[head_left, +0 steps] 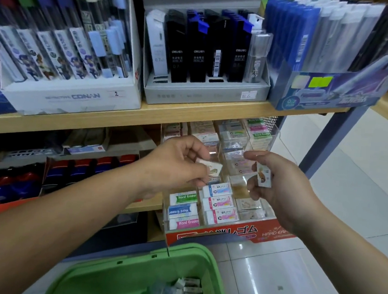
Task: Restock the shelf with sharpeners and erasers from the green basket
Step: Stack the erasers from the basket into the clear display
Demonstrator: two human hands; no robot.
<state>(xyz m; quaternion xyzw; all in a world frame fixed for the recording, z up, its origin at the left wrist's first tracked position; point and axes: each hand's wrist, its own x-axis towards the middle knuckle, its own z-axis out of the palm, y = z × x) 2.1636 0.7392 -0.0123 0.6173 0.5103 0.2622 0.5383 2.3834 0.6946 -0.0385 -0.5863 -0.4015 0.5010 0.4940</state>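
A clear compartmented eraser display [216, 203] stands on the lower shelf, filled with wrapped erasers. My left hand [175, 166] hovers over its middle rows and pinches a small cream eraser [212, 167]. To the right, my right hand [275, 184] grips another small wrapped eraser [264, 177] upright, above the display's right column. The green basket [119, 277] sits below at the frame's bottom, with several small wrapped items [185, 293] piled inside.
The upper wooden shelf [145, 113] carries boxes of pencil leads and pens. Dark boxed goods [76, 173] fill the lower shelf to the left. A blue-grey metal upright [328, 142] bounds the shelf on the right, with tiled floor [317, 270] beyond.
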